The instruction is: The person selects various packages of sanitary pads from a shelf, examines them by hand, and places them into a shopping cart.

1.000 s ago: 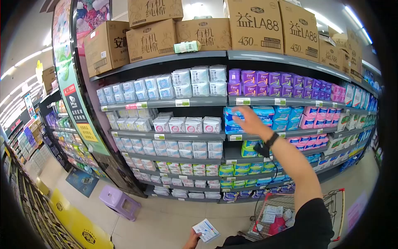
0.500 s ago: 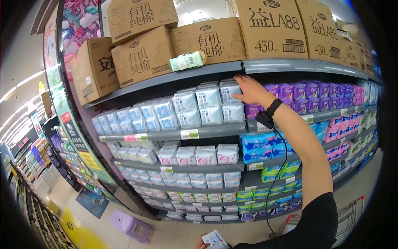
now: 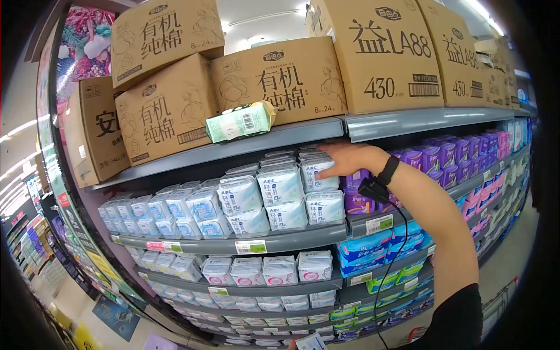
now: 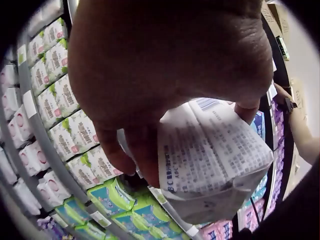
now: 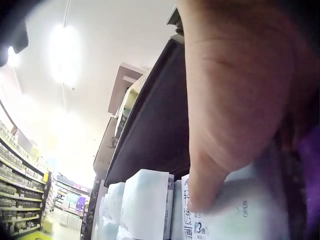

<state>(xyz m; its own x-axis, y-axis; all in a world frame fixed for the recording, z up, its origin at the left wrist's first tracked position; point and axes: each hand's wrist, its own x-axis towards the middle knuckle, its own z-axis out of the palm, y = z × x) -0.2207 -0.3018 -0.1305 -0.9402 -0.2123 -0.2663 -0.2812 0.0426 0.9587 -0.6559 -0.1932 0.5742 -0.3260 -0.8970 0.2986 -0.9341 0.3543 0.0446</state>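
Note:
My right hand point(image 3: 353, 163) reaches under the overhang of the top shelf and holds the upper pack of ABC sanitary pads point(image 3: 319, 182) at the right end of its row. The thumb lies on that pack's front, and the other fingers go over its top, partly hidden. In the right wrist view the thumb presses beside the printed text of the pad pack point(image 5: 240, 215). Low down, my left hand point(image 4: 170, 65) grips a white pack of sanitary pads point(image 4: 212, 155) with small printed text. Only a corner of this pack point(image 3: 310, 342) shows in the head view.
Cardboard boxes point(image 3: 277, 76) and a green pack point(image 3: 240, 122) sit on the top shelf. Purple packs point(image 3: 408, 157) stand right of my right hand, blue packs point(image 3: 363, 255) below. A cable point(image 3: 389, 274) hangs from the wrist camera. Part of a cart point(image 3: 501, 306) shows lower right.
My right hand has moved from before the blue packs up and left to the ABC packs, and its thumb now rests on one. The head view has come closer to the upper shelves.

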